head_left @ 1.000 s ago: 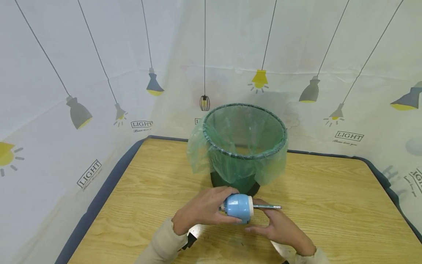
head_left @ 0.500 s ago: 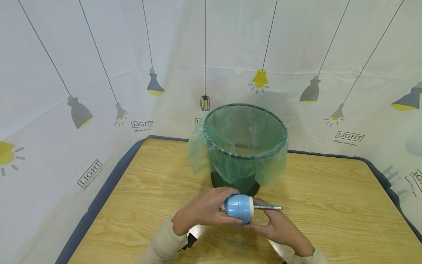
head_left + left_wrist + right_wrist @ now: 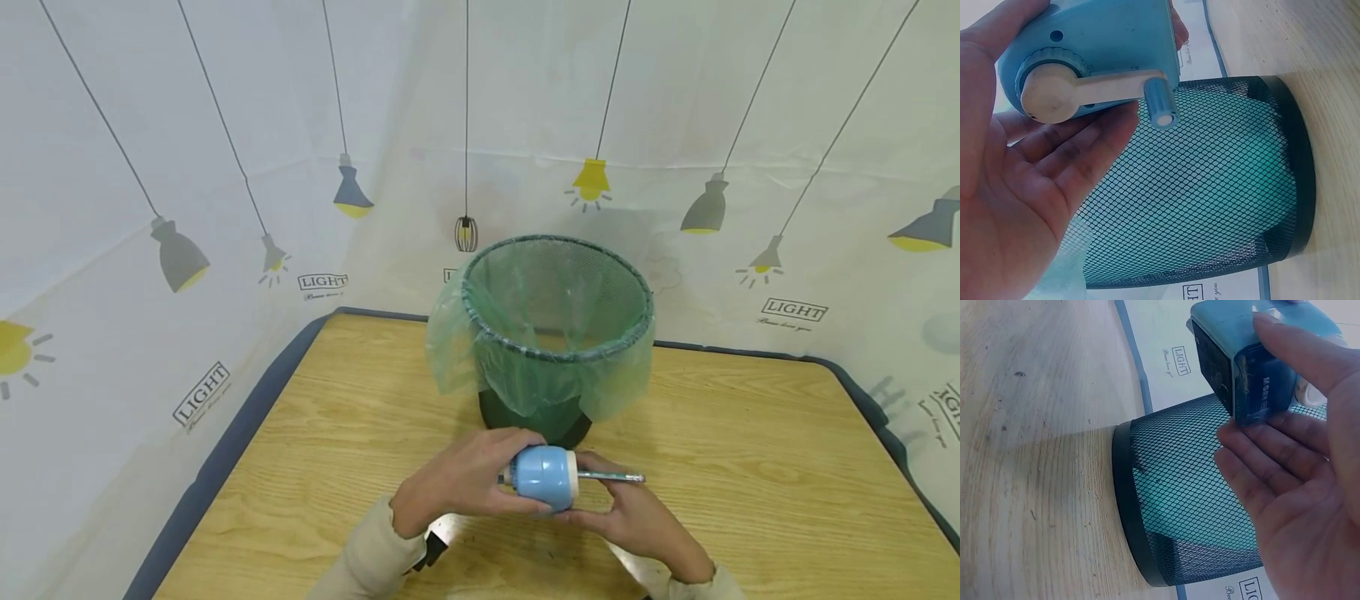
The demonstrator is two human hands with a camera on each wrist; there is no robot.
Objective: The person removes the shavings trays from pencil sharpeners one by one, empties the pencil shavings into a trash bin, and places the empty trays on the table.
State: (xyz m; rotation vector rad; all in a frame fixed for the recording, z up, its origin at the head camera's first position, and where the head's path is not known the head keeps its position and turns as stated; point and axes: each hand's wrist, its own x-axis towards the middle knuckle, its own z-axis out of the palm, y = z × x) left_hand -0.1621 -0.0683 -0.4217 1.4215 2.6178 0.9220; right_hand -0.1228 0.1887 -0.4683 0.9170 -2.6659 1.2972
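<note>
A light blue pencil sharpener [image 3: 543,477] is held sideways over the table, just in front of the bin. My left hand [image 3: 472,475] grips its left part between thumb and fingers. From the right, my right hand [image 3: 637,517] pinches it, thumb on one side and fingertips on the other. A pencil [image 3: 615,477] sticks out of the cream end, pointing right across that hand. The left wrist view shows the cream crank [image 3: 1110,86] with its blue knob [image 3: 1161,103]. A dark blue see-through drawer [image 3: 1266,387] faces the right wrist camera, beside a black base [image 3: 1213,367].
Behind the hands stands a mesh bin [image 3: 558,358] lined with a green plastic bag [image 3: 442,350]. Small dark specks [image 3: 1020,374] lie on the wooden table [image 3: 750,467]. A lamp-printed white sheet [image 3: 405,167] surrounds the table's back and sides.
My right thumb has come in against the sharpener, where a small gap showed a second ago. The sharpener and pencil have dipped slightly toward me.
</note>
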